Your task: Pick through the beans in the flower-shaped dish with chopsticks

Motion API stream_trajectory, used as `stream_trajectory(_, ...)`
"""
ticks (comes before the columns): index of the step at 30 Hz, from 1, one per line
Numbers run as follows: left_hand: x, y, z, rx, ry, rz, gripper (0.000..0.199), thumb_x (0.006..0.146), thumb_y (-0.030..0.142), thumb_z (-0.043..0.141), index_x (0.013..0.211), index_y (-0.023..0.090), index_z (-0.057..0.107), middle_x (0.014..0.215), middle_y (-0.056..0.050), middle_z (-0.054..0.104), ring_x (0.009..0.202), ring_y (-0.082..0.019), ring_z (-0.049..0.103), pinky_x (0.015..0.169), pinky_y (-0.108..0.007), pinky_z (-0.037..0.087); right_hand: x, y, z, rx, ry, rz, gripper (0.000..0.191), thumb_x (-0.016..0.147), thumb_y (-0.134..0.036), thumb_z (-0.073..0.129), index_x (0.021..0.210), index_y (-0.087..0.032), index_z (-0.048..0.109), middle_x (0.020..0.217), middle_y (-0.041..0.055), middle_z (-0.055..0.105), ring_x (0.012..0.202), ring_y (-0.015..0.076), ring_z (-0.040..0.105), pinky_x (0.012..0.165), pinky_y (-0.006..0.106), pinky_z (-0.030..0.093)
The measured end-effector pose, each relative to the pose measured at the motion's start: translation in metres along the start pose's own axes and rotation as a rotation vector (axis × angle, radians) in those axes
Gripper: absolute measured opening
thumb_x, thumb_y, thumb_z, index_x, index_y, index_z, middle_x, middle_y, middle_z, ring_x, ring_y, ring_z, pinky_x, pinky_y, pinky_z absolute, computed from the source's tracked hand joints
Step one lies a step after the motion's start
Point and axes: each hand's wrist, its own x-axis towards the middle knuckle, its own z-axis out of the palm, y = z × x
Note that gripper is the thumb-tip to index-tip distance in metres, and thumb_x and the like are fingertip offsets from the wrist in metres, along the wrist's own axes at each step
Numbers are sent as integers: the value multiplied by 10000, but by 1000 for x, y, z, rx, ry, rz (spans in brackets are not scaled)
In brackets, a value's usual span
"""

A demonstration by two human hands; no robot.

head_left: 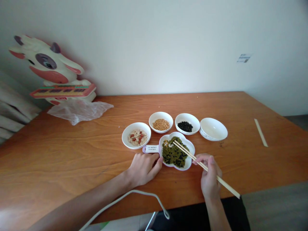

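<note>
**Flower-shaped dish between both hands, chopsticks over the beans**

The flower-shaped dish [192, 148] sits between your two hands, probably so one can steady it while the other works. It is white with a lilac edge; green mung beans [174, 155] fill most of it, with yellow bits at the far left and darker patches, perhaps black beans.

Your left hand [145, 168] is curled beside the labelled handle [152, 149], thumb against the rim, likely a brace; fingertips hidden, so you cannot tell whether it pinches. Your right hand [212, 179] pinches the chopsticks [200, 163] mid-length, presumably for fine control. Their tips lie close together over the beans; contact unclear.

Beyond your hands, bowls form an arc, apparently for short reaches: the seed bowl [125, 136] past the left, the soybean bowl [150, 119] and black-bean bowl [197, 126] ahead, a plain white bowl [214, 136] past the right. Farther right: a paper strip [261, 132].
</note>
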Motion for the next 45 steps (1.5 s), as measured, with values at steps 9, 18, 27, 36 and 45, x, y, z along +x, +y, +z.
stream_trajectory(9, 1, -4, 2, -59, -27, 11, 478, 1117, 388, 275, 787, 202, 567, 738, -31, 697, 648, -162, 626, 597, -305, 268, -2, 2, 4, -76, -4, -76, 466, 1067, -443, 394, 817, -218, 716, 880, 74, 725, 959, 249, 687, 909, 431, 523)
stream_trajectory(18, 2, -7, 3, -123, -38, -10, 495, 1103, 436, 312, 728, 198, 531, 682, -18, 661, 584, -144, 571, 573, -292, 225, -1, 1, 6, -144, -157, -187, 377, 1072, -342, 387, 888, -244, 701, 917, 49, 747, 963, 238, 716, 1133, 526, 440)
stream_trajectory(27, -3, -13, 2, -170, -31, 76, 441, 1058, 359, 371, 675, 187, 507, 637, -17, 617, 549, -124, 511, 576, -314, 238, -6, 0, -4, -89, -176, -242, 479, 1073, -323, 318, 801, -233, 701, 754, 41, 694, 786, 228, 653, 875, 468, 440)
stream_trajectory(36, -2, -16, 7, -165, 7, 147, 427, 1062, 366, 375, 696, 186, 501, 648, -16, 612, 556, -125, 498, 572, -312, 231, -8, -8, -7, -92, -223, -277, 637, 1093, -459, 215, 708, -234, 669, 633, 20, 630, 672, 201, 595, 879, 473, 389)
stream_trajectory(45, -3, -15, 7, -149, -13, 148, 430, 1071, 371, 363, 703, 190, 493, 670, -21, 627, 574, -133, 512, 586, -321, 229, -8, 3, -6, -131, -152, -386, 558, 1087, -327, 241, 763, -219, 683, 699, 35, 653, 723, 206, 622, 864, 472, 410)
